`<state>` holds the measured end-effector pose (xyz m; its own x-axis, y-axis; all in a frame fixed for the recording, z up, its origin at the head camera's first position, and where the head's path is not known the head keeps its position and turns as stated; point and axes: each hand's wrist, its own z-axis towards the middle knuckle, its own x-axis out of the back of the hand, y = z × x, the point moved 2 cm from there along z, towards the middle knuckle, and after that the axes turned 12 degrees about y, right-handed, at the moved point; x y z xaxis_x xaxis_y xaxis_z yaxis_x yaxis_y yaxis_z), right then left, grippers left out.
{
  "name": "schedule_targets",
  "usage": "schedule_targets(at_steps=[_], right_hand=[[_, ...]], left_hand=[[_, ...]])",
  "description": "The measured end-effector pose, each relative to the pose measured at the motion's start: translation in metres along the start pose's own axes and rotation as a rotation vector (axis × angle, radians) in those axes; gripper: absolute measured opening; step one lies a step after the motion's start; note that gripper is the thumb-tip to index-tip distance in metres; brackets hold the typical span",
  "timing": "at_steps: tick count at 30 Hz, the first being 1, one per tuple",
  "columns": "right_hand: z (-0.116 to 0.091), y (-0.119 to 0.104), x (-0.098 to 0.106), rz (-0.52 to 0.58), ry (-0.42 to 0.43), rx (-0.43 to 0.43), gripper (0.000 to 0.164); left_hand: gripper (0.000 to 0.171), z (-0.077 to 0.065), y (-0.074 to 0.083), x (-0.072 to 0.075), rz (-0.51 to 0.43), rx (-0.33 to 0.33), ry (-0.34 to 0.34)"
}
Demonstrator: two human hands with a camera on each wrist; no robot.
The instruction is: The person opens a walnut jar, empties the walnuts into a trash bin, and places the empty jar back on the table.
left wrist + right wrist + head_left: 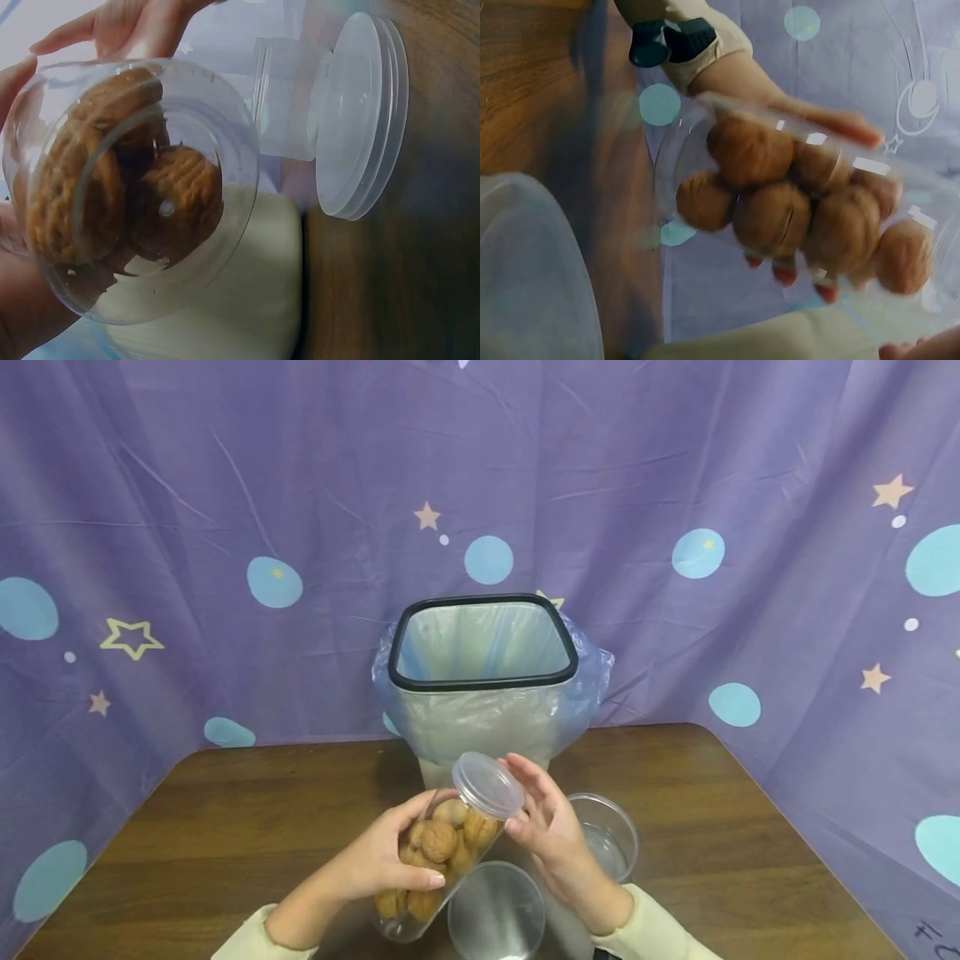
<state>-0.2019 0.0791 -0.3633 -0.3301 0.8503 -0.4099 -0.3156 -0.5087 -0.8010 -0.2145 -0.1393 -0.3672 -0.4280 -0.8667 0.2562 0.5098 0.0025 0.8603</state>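
A clear plastic jar point(431, 860) of walnuts leans toward the upper right in the head view. My left hand point(382, 852) grips its side, the thumb across the front. Fingers of that hand point(826, 291) show beneath the jar in the right wrist view, where the walnuts point(772, 217) lie blurred. A translucent round lid point(487, 785) caps the jar's upper end. By the lid's right edge is my right hand point(555, 835), its fingers loosely bent and its thumb close to the rim. The left wrist view looks into the jar base point(217, 247), with walnuts behind it.
A bin point(483, 685) with a black rim and blue bag liner stands at the table's back. Below my right hand are a clear round tub point(603, 839) and a round translucent piece with a ridged edge point(360, 112). A purple curtain point(337, 485) hangs behind the wooden table point(697, 827).
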Motion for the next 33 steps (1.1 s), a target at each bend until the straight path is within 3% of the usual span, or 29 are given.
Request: schedule_targets(at_steps=[4, 9, 16, 24, 33], right_hand=[[-0.002, -0.003, -0.002, -0.038, 0.076, -0.010, 0.080], [-0.003, -0.004, -0.005, -0.040, 0.108, -0.049, 0.078], [-0.003, -0.006, -0.008, -0.031, 0.109, -0.062, 0.080], [-0.002, -0.007, -0.014, -0.013, 0.102, -0.070, 0.084], [0.001, -0.006, -0.016, -0.055, 0.108, -0.089, 0.083]], left_hand=[[0.077, 0.002, -0.001, 0.001, 0.031, -0.001, 0.052], [0.076, 0.003, -0.004, 0.002, 0.056, 0.021, 0.064], [0.077, 0.002, -0.001, 0.002, 0.107, -0.003, 0.052], [0.078, 0.002, 0.001, 0.002, 0.136, 0.014, 0.035], [0.078, 0.000, 0.001, 0.003, 0.171, 0.009, 0.021]])
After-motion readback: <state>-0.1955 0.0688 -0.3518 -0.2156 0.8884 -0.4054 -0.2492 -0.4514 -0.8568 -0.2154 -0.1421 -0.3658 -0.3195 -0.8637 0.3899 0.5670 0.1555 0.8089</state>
